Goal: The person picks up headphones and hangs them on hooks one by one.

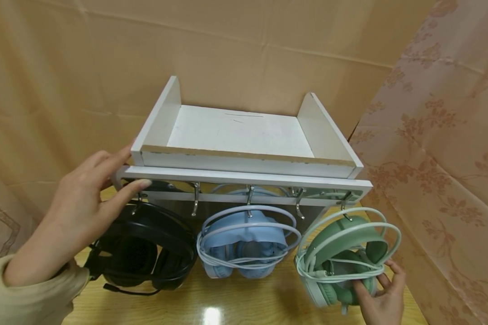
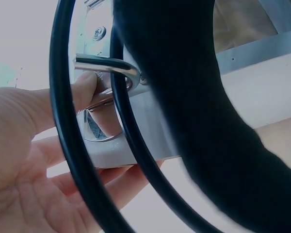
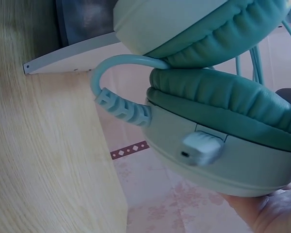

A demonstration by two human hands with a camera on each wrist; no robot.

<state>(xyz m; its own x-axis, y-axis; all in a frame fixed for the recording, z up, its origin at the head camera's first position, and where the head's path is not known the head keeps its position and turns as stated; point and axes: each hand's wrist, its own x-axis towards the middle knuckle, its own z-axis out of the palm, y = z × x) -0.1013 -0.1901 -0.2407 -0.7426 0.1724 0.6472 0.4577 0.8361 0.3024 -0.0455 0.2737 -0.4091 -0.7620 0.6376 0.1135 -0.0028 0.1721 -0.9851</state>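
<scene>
Green headphones (image 1: 337, 239) with a wound pale cable hang on the right-end hook (image 1: 347, 208) of a white shelf rack (image 1: 248, 174). My right hand (image 1: 384, 295) holds their lower ear cup (image 3: 223, 160) between thumb and fingers. My left hand (image 1: 79, 198) grips the rack's left end, thumb on the front rail and fingers round its side. Just below that hand, black headphones (image 1: 154, 221) hang from the left-end hook (image 2: 131, 73). Blue headphones (image 1: 241, 230) with a coiled cable hang at the middle hook.
Between the headphones, two more metal hooks (image 1: 195, 201) stick out from the rail. The shelf's white tray (image 1: 244, 131) has raised side boards. Beneath is a wooden tabletop (image 1: 244, 307). Tan cloth (image 1: 244, 49) hangs behind, and flowered cloth (image 1: 443, 149) stands close on the right.
</scene>
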